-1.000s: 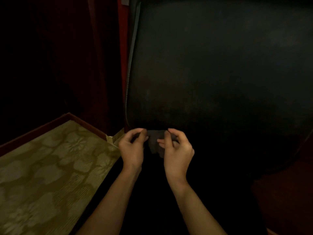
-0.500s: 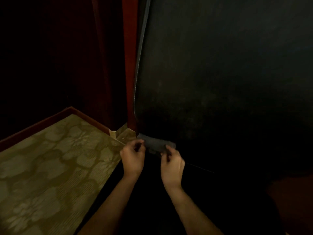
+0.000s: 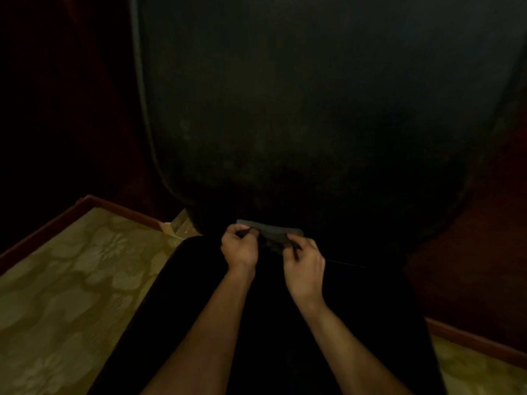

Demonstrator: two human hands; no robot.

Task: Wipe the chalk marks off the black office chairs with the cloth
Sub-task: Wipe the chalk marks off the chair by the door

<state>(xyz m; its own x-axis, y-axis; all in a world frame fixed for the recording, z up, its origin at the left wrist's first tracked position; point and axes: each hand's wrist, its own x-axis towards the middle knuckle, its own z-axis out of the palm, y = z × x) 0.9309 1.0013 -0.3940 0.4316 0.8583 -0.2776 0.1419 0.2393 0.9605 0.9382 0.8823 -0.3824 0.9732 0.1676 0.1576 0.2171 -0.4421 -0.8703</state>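
Observation:
The back of a black office chair fills the upper and middle view, dimly lit, with faint pale smudges low on its surface. A small dark grey cloth is stretched between my hands just below the backrest's lower edge. My left hand pinches the cloth's left end with curled fingers. Its right end is pinched by my right hand. Both forearms reach up from the bottom of the view over the dark seat.
A green patterned carpet lies at the lower left, bordered by a reddish wooden skirting. Dark red wood panelling stands left of the chair. More carpet and skirting show at the lower right.
The view has shifted so the chair back sits more central. My hands have drawn apart a little and lowered slightly, stretching the cloth flatter between them.

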